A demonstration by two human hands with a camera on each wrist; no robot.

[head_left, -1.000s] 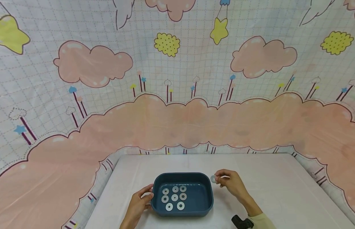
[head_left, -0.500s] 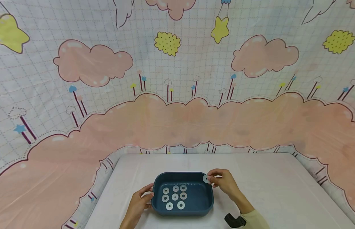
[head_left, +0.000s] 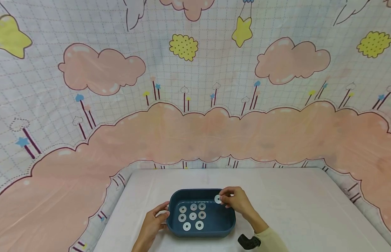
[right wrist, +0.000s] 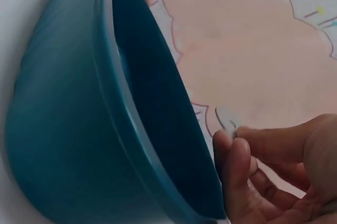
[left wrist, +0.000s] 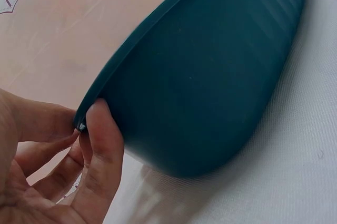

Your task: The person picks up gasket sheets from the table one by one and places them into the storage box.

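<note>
A dark blue rectangular bin [head_left: 218, 224] sits on the white table, with several flat metal washers [head_left: 193, 216] lying on the left part of its floor. At its left end my left hand [head_left: 153, 220] grips the rim; the left wrist view shows the fingers [left wrist: 105, 139] pressed around the edge. My right hand [head_left: 235, 199] pinches one more washer [head_left: 217, 199] between thumb and fingertips, over the back right corner inside the rim. Seen from the right wrist, that washer [right wrist: 227, 120] stands tilted above the rim.
The white table [head_left: 296, 203] extends behind and to both sides of the bin. A cartoon-printed curtain [head_left: 195, 136] hangs behind the table. A black device [head_left: 248, 241] is strapped at the right wrist, by a pale yellow sleeve [head_left: 271, 241].
My right hand has moved left with the washer, from outside the bin's right end to over its inside. The left hand and the washers in the bin stay put.
</note>
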